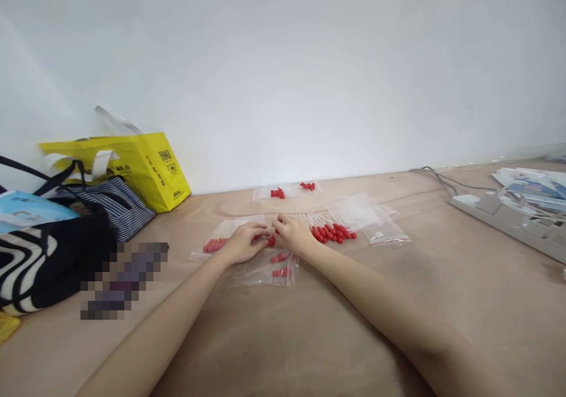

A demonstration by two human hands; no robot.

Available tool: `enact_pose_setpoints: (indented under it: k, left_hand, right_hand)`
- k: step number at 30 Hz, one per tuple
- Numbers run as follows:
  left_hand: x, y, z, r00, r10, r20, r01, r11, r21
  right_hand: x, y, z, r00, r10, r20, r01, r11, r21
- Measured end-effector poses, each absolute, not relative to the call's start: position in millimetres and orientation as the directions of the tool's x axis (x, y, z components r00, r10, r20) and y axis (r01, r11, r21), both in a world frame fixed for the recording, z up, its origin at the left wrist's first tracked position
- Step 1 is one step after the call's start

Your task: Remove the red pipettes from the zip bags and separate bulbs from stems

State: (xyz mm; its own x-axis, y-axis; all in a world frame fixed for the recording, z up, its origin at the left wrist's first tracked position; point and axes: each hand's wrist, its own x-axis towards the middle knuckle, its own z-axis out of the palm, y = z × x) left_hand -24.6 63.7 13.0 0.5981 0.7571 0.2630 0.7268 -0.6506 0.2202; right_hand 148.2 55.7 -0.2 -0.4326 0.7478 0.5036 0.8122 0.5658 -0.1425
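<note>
Between my two hands, at the middle of the table, are a few red-tipped white sticks [271,241], partly covered by my fingers. My left hand [247,242] is closed, its curled fingers and thumb at the red ends. My right hand [289,233] pinches at the same small group from the other side. Just below lies a clear zip bag [256,274] with several red tips in it. Left of my left hand is a bag of red-tipped sticks [215,245]. A loose row of red-tipped sticks [333,233] lies beside my right wrist.
More bagged red-tipped sticks [277,193] lie near the wall. Flat clear zip bags [387,232] sit to the right. A power strip [508,223] with cables stands far right. On the left are a yellow bag [163,173], a striped pouch [119,208] and a black bag [66,255].
</note>
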Motion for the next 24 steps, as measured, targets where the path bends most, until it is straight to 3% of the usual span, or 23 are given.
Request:
enact_pose_setpoints:
  k: [4,9,16,24]
  left_hand:
    - [-18,69,9,0.599,0.756,0.265,0.707,-0.654,0.269]
    - [-16,68,6,0.603,0.752,0.266,0.696,-0.659,0.285]
    - [-13,66,4,0.542,0.811,0.221,0.757,-0.585,0.29]
    - [5,91,10,0.415,0.893,0.175,0.876,-0.444,0.188]
  right_hand:
    - [153,53,2,-0.459,0.788,0.411,0.826,0.549,-0.128]
    - [159,53,5,-0.451,0.799,0.398,0.828,0.541,-0.148]
    - [191,39,4,-0.218,0.834,0.507,0.778,0.462,-0.426]
    - [252,-6,-14,-0.272,0.775,0.571,0.758,0.538,-0.369]
